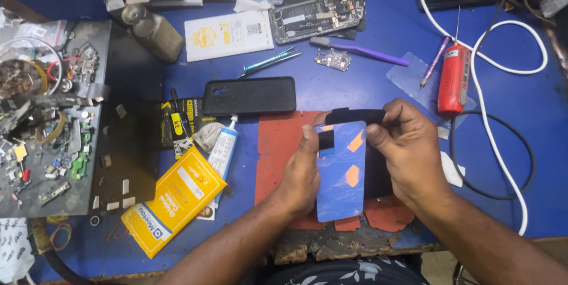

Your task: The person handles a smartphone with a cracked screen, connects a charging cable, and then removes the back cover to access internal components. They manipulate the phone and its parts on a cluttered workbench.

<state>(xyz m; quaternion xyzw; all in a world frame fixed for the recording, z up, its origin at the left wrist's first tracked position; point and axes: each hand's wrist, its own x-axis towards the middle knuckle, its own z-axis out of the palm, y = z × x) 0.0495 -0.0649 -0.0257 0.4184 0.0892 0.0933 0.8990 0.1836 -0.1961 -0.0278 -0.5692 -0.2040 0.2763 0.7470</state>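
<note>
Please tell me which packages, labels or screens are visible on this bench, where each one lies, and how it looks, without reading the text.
Yellow packet: front left, flat rectangle, white and blue strip at one end.
White card: rear centre, rectangular, yellow emblem.
Black-and-yellow packet: left of the black phone case, partly covered.
White tube: beside the yellow packet, blue label.
Glossy blue panel: held in both hands, orange tabs.

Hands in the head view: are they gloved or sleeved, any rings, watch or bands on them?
Both the left hand and the right hand are bare: no gloves, and no rings, watch or wristbands show. Both forearms are uncovered to the frame's bottom edge, so no sleeves appear. Fingernails are short and unpainted.
</note>
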